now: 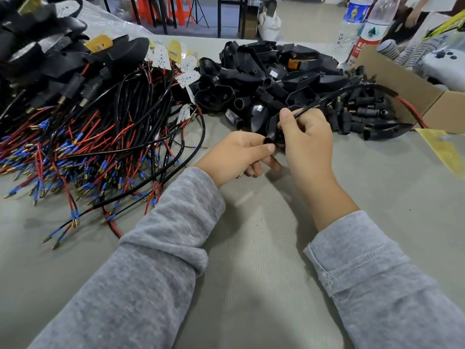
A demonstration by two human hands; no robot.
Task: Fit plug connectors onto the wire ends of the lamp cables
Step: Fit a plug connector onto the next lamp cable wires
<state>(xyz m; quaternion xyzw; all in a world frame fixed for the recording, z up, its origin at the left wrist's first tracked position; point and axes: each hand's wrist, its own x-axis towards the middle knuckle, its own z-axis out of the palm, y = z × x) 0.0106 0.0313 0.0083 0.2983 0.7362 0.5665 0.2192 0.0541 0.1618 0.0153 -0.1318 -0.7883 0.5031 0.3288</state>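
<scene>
My left hand [239, 153] grips a black plug connector [270, 137] between thumb and curled fingers, just above the grey table. My right hand [308, 142] pinches a black lamp cable [337, 95] close to its end, right beside the connector. The cable arcs up to the right and ends in a red wire [412, 110] by the cardboard box. Whether the cable's end is inside the connector is hidden by my fingers.
A tangle of red and black cables with blue-sleeved brass tips [83, 147] covers the table's left. Black lamp housings [264, 76] are heaped at the back centre. A cardboard box [407, 86] spills small black connectors [362, 114]. Water bottles [362, 28] stand behind it.
</scene>
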